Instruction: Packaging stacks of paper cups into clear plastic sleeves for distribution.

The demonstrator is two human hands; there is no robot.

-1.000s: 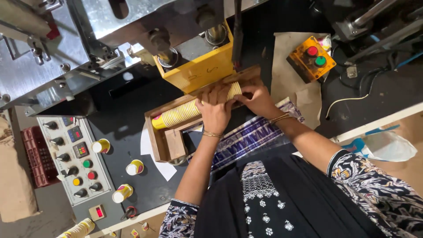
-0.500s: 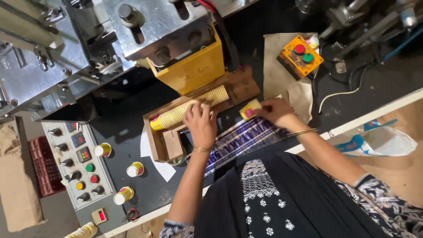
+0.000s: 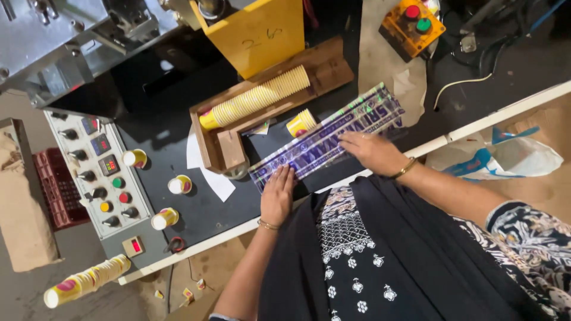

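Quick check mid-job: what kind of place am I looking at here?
Likely a paper-cup factory workstation: a long nested stack of yellow paper cups in a wooden tray, and a grey control panel with knobs and coloured buttons.

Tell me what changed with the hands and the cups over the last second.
Both hands left the long stack of paper cups in the wooden tray. The left hand and right hand now press flat on the shiny printed wrapper, and a short cup stack lies beside it. The long stack and the three single cups by the control panel stayed put.
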